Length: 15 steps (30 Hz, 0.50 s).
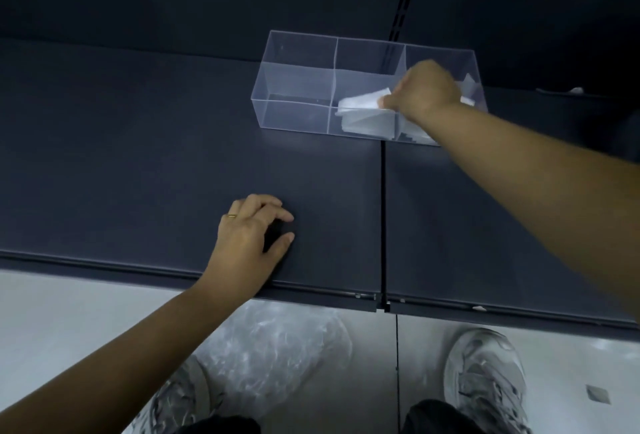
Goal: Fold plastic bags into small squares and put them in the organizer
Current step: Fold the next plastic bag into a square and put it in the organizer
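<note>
Spanning most of the view, a dark matte shelf [173, 143] of two flat panels is recorded, divided by a narrow seam [383, 226].

Pale glossy floor [69, 312] is seen below its front edge.

Crumpled clear plastic [277, 340], wrinkled and shiny, is heaped on the floor between two grey laced sneakers [485, 374].

A clear rigid organizer [298, 87], rectangular and open-topped, is set at the back of the shelf across the seam. It is divided into three compartments side by side.

The right hand [424, 87] is held over the organizer's right part, its thumb and fingers pinching a folded plastic bag [360, 103].

The bag is white, translucent, flattened and creased. It is held at the middle compartment, part of it lying below the rim.

The left hand [249, 236] is rested on the shelf near the front edge, fingers loosely curled, nothing held.

A thin gold ring [231, 215] is worn on one finger.
</note>
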### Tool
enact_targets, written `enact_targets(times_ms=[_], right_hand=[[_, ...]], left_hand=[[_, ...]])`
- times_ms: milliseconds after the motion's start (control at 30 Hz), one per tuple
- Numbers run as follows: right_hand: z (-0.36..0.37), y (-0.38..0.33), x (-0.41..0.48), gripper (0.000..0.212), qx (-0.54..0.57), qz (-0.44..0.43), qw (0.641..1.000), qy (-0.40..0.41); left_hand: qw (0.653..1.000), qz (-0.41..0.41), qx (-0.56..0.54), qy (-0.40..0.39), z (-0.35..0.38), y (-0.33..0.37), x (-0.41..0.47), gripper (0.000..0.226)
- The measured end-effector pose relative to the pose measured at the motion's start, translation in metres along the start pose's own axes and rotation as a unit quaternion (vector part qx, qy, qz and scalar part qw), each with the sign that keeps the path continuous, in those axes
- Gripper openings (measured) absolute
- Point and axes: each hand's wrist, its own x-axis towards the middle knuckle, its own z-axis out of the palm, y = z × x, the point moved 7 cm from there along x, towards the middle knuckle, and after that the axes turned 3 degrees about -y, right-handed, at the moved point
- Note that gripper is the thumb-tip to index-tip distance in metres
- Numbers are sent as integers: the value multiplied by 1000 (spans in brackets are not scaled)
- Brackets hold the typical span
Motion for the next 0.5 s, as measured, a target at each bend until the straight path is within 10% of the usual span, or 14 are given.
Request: enact_targets(times_ms=[333,500], right_hand=[[-7,-5,-1,26,-135,-9,988,67],[-12,-18,-21,9,-37,-162,979,117]], left_hand=[[992,52,108,-39,11,6,-17,43],[988,66,130,-39,10,7,-19,44]])
